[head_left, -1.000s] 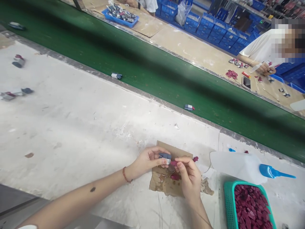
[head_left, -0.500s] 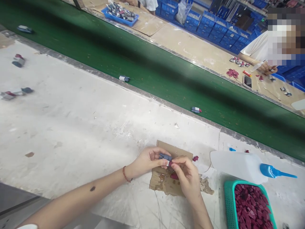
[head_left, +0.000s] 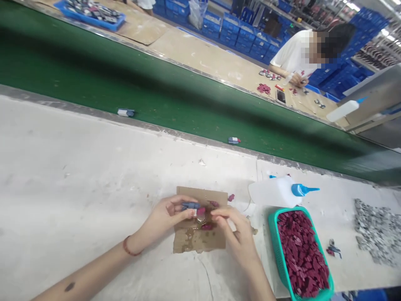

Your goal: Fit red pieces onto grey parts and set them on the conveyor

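Note:
My left hand (head_left: 169,215) is closed around a small plastic toy part (head_left: 191,206), blue-grey and white with a maroon piece at its right end. It is held over a brown cardboard piece (head_left: 184,242) with wet stains. My right hand (head_left: 236,230) is just right of the toy part and apart from it. Its fingers are bent, thumb and index tips close together, with nothing visible between them. A loose maroon piece (head_left: 206,227) and another maroon piece (head_left: 214,203) lie on the cardboard. Behind the toy part, a round object with a beaded edge (head_left: 201,219) is partly hidden.
Right of my hands are a green basket (head_left: 275,242) of maroon pieces and a white bottle with blue nozzle (head_left: 275,192) lying down. Grey pieces (head_left: 376,232) are heaped farther right. A green conveyor belt (head_left: 175,104) carries toy parts; a co-worker (head_left: 294,54) sits across it.
My right hand has drawn back from the toy part, leaving the maroon piece on its end exposed. The left hand still holds it. The view has swung right, showing the grey heap.

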`<state>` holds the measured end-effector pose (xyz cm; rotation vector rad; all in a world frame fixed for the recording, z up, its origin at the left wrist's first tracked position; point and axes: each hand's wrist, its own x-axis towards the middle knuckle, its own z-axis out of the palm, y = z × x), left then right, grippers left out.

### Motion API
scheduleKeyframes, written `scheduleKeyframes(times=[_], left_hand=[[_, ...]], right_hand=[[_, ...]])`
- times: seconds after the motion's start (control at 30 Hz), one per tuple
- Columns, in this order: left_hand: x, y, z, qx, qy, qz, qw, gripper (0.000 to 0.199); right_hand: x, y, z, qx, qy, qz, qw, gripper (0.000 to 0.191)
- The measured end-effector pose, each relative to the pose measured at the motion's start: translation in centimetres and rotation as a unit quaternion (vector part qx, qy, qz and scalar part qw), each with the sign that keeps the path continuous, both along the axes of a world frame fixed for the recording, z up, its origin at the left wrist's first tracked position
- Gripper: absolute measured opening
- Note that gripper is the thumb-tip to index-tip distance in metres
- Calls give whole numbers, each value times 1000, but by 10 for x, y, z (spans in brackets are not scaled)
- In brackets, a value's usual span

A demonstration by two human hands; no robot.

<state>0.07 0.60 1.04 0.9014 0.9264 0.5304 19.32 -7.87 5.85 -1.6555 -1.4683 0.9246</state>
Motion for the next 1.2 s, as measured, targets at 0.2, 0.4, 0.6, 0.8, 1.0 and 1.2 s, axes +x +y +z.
scheduleKeyframes(times=[0.2,0.4,0.6,0.8,1.0,1.2], left_hand=[[-7,48,12,76,58,69,993,47],[18,132,-7,281,118,101,947,37],[46,187,-14,458,278,82,840,25],[16,205,-14,498,381,108,771,27],[-29,215,-12,441,393,150,793,21],[-30,207,-3,358,312,217,853,22]], right_hand=[[97,-47,17,-38,-284,-231,930,26],[144,-63,-9,-92,-435,-211,870,27],[150,-59,-25,-79,-440,-216,868,27],[152,-63,-12,-114,-350,-292,883,31],[107,-61,9,-30,-148,-355,923,37],[56,-25,1,-28,43,-225,973,44]])
